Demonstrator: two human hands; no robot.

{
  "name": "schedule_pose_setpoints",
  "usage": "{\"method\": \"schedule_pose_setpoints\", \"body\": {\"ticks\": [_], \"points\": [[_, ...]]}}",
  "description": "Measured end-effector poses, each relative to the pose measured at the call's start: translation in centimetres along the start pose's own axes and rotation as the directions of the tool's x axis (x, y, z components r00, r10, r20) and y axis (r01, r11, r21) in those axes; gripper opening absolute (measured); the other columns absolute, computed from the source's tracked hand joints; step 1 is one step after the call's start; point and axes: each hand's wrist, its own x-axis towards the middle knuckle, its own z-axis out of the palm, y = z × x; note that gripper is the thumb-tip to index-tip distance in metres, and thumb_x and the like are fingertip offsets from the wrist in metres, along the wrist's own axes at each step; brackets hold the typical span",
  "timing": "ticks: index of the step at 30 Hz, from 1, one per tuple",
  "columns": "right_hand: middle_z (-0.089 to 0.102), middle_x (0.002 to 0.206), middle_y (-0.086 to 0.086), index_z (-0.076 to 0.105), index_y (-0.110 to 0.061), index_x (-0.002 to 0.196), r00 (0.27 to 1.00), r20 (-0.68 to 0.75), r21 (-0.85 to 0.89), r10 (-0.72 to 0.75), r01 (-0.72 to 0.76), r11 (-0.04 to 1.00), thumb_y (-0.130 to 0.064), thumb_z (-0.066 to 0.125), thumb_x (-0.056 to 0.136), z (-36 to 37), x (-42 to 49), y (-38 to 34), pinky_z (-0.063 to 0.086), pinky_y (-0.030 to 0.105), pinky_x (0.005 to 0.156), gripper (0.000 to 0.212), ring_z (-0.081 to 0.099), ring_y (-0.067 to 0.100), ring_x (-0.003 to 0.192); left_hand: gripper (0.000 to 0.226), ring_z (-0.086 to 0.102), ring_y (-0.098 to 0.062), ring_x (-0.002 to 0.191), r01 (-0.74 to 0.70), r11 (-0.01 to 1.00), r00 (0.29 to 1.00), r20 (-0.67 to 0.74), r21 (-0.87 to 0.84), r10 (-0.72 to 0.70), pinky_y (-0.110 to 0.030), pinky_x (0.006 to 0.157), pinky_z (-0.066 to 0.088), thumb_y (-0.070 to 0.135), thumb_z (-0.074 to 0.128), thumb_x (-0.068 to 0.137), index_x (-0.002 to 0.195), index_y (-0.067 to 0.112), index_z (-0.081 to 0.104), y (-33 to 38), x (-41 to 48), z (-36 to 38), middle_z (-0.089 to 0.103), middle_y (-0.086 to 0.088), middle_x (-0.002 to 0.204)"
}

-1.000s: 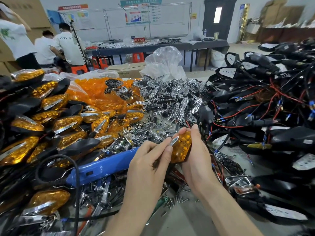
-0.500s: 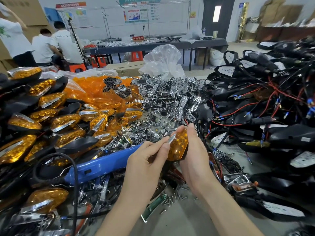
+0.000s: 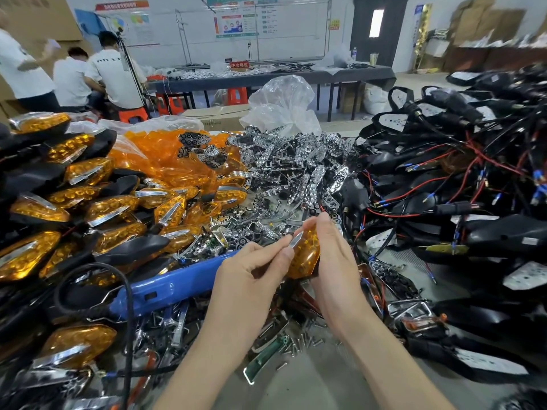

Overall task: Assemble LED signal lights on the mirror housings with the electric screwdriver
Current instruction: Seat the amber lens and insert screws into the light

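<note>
The left hand's [image 3: 251,279] fingers [image 3: 281,247] pinch the chrome trim strip [image 3: 296,240] on the face of an amber LED signal light [image 3: 306,255]. The right hand [image 3: 336,261] is curled round the same light, gripping it from the far side and holding it above the bench [image 3: 310,380], centre frame. The blue electric screwdriver [image 3: 171,287] lies just left of the hands, ungripped. Loose screws [image 3: 299,341] lie below the wrists. Assembled amber lights [image 3: 88,202] are heaped at left, chrome reflectors [image 3: 296,167] beyond the hands, and black mirror housings [image 3: 444,179] with red wiring at right.
</note>
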Motion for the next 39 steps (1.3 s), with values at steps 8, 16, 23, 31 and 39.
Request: {"method": "schedule_pose_setpoints", "body": {"ticks": [8,16,23,31,39], "points": [[0.064,0.082,-0.013,0.066,-0.033,0.082,0.998,0.013,-0.054,-0.055,0.055,0.997,-0.055,0.057,0.090,0.3,0.1,0.0,0.047,0.028,0.074,0.025,0.057,0.004,0.076,0.032,0.051,-0.001,0.066,-0.024,0.998,1.000,-0.017,0.060,0.025,-0.011,0.061,0.039,0.047,0.060,0.082,0.112,0.045,0.071,0.1,-0.2,0.5,0.056,0.008,0.077],[0.062,0.082,-0.007,0.067,-0.038,0.082,0.999,-0.029,0.060,0.037,-0.036,0.998,-0.029,0.072,0.084,0.1,0.5,0.1,0.048,0.034,0.075,0.010,0.057,0.011,0.077,0.032,0.059,-0.006,0.092,-0.103,0.971,0.994,-0.011,0.215,0.107,-0.011,0.074,0.044,0.040,0.062,0.091,0.121,0.033,0.071,-0.1,-0.4,0.9,0.057,0.014,0.094],[0.069,0.083,0.005,0.060,-0.015,0.105,0.966,-0.046,0.397,0.254,-0.216,0.892,-0.010,0.064,0.099,-1.0,1.1,-0.8,0.060,0.029,0.070,0.009,0.070,0.015,0.077,0.030,0.059,-0.004,0.099,-0.206,0.902,0.978,0.107,0.380,0.178,-0.019,0.079,0.047,0.036,0.052,0.101,0.129,0.035,0.063,-0.4,-0.7,0.1,0.055,0.021,0.109],[0.067,0.095,0.010,0.059,-0.009,0.115,0.952,-0.044,0.451,0.302,-0.251,0.856,-0.009,0.065,0.097,-0.9,1.2,-0.6,0.061,0.028,0.073,0.019,0.071,0.017,0.083,0.021,0.062,0.003,0.088,-0.062,0.968,0.988,0.155,0.244,0.024,-0.009,0.069,0.044,0.035,0.050,0.102,0.116,0.045,0.063,-0.5,-0.2,-0.2,0.067,0.028,0.096],[0.073,0.095,0.007,0.056,-0.020,0.103,0.980,-0.006,0.312,0.199,-0.187,0.932,-0.011,0.056,0.099,-0.3,0.5,-1.3,0.050,0.030,0.057,0.010,0.065,0.026,0.088,0.027,0.067,-0.009,0.072,0.202,0.979,0.925,0.336,-0.032,-0.179,-0.021,0.062,0.055,0.056,0.052,0.093,0.114,0.042,0.064,0.2,1.0,0.0,0.073,0.007,0.088]]}}
